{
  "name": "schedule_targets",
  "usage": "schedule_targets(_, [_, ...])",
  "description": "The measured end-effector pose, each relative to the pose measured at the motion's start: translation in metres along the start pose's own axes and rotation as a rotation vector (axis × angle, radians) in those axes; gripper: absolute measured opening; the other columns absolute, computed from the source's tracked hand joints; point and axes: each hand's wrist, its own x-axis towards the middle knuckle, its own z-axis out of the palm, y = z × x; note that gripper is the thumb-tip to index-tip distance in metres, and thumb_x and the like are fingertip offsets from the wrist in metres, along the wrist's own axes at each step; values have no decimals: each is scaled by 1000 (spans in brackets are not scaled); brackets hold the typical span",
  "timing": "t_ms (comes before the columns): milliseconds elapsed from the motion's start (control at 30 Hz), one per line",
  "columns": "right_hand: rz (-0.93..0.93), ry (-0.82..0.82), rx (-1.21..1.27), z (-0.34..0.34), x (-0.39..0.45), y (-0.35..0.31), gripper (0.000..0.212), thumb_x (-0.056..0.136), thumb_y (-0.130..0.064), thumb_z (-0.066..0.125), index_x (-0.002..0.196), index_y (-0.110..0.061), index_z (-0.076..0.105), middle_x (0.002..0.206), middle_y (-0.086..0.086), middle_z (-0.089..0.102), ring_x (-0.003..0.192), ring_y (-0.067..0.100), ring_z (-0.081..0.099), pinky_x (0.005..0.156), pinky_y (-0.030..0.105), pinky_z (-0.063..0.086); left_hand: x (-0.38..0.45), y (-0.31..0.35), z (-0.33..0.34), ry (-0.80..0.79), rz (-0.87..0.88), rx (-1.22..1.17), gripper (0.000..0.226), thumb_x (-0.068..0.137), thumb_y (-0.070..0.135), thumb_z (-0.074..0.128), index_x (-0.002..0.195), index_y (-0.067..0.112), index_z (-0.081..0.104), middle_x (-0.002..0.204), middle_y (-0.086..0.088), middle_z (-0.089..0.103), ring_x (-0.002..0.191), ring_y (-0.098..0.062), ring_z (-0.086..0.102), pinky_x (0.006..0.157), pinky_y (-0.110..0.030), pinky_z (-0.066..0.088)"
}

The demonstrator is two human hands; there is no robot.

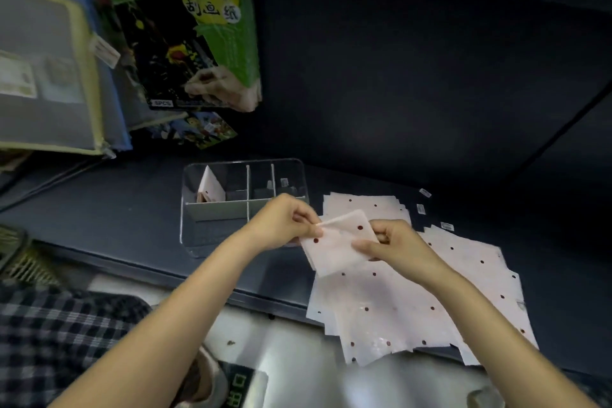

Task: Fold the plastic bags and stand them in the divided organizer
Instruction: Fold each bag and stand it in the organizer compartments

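Pink dotted bag (334, 245) pinched (both edges) by left hand (284, 222) and right hand (394, 242).

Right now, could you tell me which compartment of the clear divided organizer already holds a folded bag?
The far-left compartment: a pink dotted folded bag stands there.

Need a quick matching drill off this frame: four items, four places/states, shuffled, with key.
Items
1. folded bag
2. bag being folded
3. flat bags
4. clear organizer

Places/states
A. spread loose on the dark shelf, right of the hands
B. pinched between the left hand and right hand
C. standing in the far-left compartment
D. sits on the shelf, left of the bag pile

Pairs: 1-C, 2-B, 3-A, 4-D
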Motion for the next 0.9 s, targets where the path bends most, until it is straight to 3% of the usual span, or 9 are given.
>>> schedule_targets(67, [5,7,-62,12,21,-10,9,87,-17,65,92,-22,71,87,-8,73,78,6,68,64,17,54,7,-7,-21,46,45,43,14,79,14,74,71,25,72,68,11,70,66,0,64,66,-21,51])
schedule_targets(133, [17,43,-71,26,48,-20,15,87,-16,64,101,-19,70,94,-6,72,79,7,68,61,16,53,14,-27,-48,207,53,91,4,83,20,71,81,24,72,82,9,70,82,-6,65,81,-28,52])
schedule_targets(267, [30,123,2,61,105,-40,19,89,-10,62,107,-9,67,95,0,70,77,10,67,56,17,52,13,-92,-92,665,-246,641,25,92,34,54,112,25,66,120,-5,54,112,-27,47,91,-38,41])
schedule_targets(333, [19,143,1,84,133,-50,18,88,-9,61,105,-9,68,92,-2,69,72,5,65,51,15,52,12,-120,-102,675,-387,806,31,95,35,44,120,29,60,129,-7,45,116,-31,37,92,-42,36])
schedule_targets(400, [-14,162,-94,107,161,-60,18,88,-11,61,104,-10,69,87,-6,68,65,2,64,48,16,52,15,-141,-104,641,-418,856,34,97,39,39,126,32,54,135,-5,39,120,-29,33,97,-41,32])
schedule_targets(533, [-81,126,-357,149,209,-74,20,86,-11,54,101,-8,68,99,8,71,80,22,67,69,40,58,18,-168,-107,780,-357,795,37,97,33,42,131,23,52,138,-1,44,123,-27,34,97,-39,28])
schedule_targets(667, [-60,103,-688,188,245,-79,19,86,-10,49,98,-5,62,100,14,66,85,29,62,59,29,43,15,-178,-105,875,-291,629,40,95,24,51,134,15,51,134,-2,50,119,-26,39,91,-39,37])
schedule_targets(767, [-20,58,-797,218,260,-83,21,90,-13,50,106,-5,62,105,14,65,95,31,63,68,32,48,15,-182,-105,867,-223,496,39,95,20,51,134,16,51,134,-1,47,118,-22,38,81,-34,45])
schedule_targets(900, [-30,-14,-850,249,265,-82,27,96,-27,44,107,-11,63,107,12,66,97,30,63,78,37,53,13,-186,-102,964,-158,311,33,96,21,49,128,25,54,128,8,44,113,-13,40,70,-27,41])
